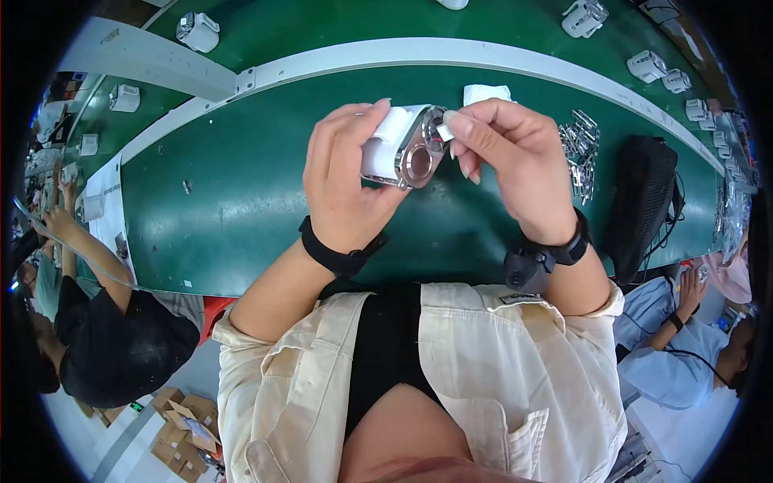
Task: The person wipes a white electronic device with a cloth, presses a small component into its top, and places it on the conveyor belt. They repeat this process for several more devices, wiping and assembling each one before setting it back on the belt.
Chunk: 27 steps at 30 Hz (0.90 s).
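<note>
Hands up over green bench (241,201), mid-frame. Left hand (346,181) wrapped closed round small white-and-silver device (403,145), metal face w/ round lens toward camera. Right hand (515,157) pinched shut, thumb + forefinger on small white tab (444,133) at device's right edge. White pad (485,93) on bench just behind right hand. Pile of metal clips (580,149) near, further right; black pouch (644,193) beyond. Nothing btwn hands and device.
</note>
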Each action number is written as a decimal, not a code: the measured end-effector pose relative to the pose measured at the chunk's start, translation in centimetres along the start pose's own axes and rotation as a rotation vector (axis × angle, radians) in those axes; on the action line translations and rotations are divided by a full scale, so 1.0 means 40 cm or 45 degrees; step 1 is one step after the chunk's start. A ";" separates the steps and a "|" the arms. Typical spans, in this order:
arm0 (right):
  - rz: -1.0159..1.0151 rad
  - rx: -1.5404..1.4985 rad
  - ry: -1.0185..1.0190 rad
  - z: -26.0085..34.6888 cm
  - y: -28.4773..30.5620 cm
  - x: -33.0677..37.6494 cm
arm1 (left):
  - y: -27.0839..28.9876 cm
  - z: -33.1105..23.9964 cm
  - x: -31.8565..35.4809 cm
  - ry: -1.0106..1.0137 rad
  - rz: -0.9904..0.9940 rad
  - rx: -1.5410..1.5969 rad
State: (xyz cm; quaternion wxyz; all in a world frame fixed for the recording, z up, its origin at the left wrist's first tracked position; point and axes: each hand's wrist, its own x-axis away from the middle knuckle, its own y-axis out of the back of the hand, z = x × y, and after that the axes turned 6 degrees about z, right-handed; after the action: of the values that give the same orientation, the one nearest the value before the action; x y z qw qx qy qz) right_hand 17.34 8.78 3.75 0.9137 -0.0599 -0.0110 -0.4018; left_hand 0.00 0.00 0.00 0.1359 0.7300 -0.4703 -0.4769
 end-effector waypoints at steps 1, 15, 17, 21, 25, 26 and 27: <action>-0.017 0.002 0.004 0.001 -0.002 0.001 | -0.003 0.000 0.000 0.009 -0.009 0.033; -0.415 0.959 0.889 -0.040 -0.073 0.016 | -0.010 -0.007 -0.003 -0.127 -0.185 -0.063; -0.415 1.019 0.909 -0.041 -0.076 0.016 | -0.010 -0.007 -0.002 -0.133 -0.200 -0.089; -0.372 1.239 0.881 -0.035 -0.089 0.030 | -0.015 0.001 0.003 -0.146 -0.226 -0.151; -0.259 1.492 0.666 -0.026 -0.094 0.040 | -0.012 -0.001 0.001 -0.114 -0.141 -0.138; -0.220 1.551 0.580 -0.025 -0.092 0.039 | -0.006 -0.006 -0.001 -0.066 -0.065 -0.105; -0.182 1.608 0.494 -0.024 -0.089 0.039 | -0.003 -0.011 -0.001 -0.018 0.011 -0.071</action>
State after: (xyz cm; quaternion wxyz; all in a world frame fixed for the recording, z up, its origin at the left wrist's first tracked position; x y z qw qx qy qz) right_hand 15.73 5.15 3.27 0.7298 0.5613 -0.0838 -0.3812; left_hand 0.40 -0.01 0.18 0.1549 0.7206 -0.4609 -0.4944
